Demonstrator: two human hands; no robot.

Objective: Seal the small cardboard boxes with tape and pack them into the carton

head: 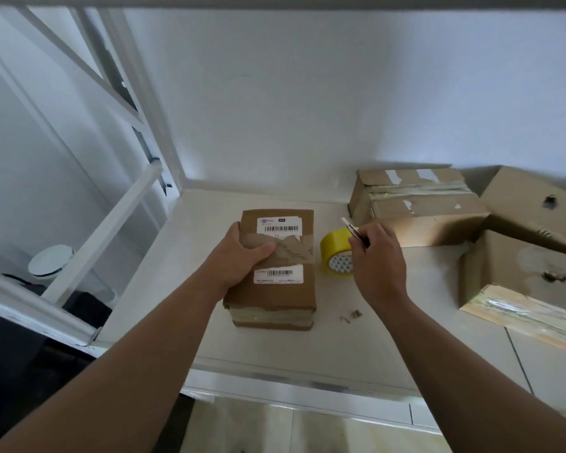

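At frame centre, the left hand [242,253] clamps a small cardboard box [275,292] on the surface [275,348]; the right hand [378,256] pinches a cutter [348,225] above yellow tape [330,247]. Pinning the box firmly should steady taping.

White table top [373,351] w/ a pale strip along its front edge, set vs. a plain white wall [307,93]. A few small brown scraps [352,315] lie on the top. Left side: white metal frame [111,230], bars upright & slanted. Behind the bars, lower down, a round white thing [51,259] on sth dark; can't tell what. Below the front edge, pale floor tiles [307,433].
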